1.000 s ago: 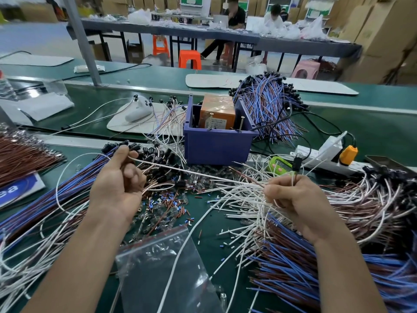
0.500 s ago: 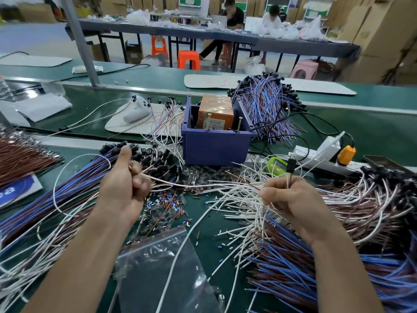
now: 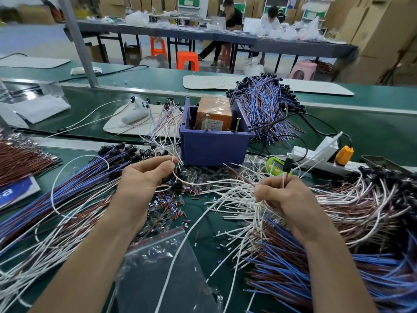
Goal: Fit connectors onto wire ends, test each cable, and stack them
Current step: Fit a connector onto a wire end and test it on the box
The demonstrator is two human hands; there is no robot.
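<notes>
My left hand [image 3: 144,179] pinches one end of a thin white wire [image 3: 203,183] at mid-table, just near of the purple plastic bin [image 3: 214,150]. My right hand [image 3: 286,199] is closed on what seems its other end, a small black connector [image 3: 287,164] standing above the fist. The wire sags into the heap of loose white wires [image 3: 228,199], so a pull could snag neighbours or slip my pinch. I count two hands, one bin, one green handheld tester [image 3: 274,164] and one clear plastic bag [image 3: 162,267]. The wires are beyond counting.
</notes>
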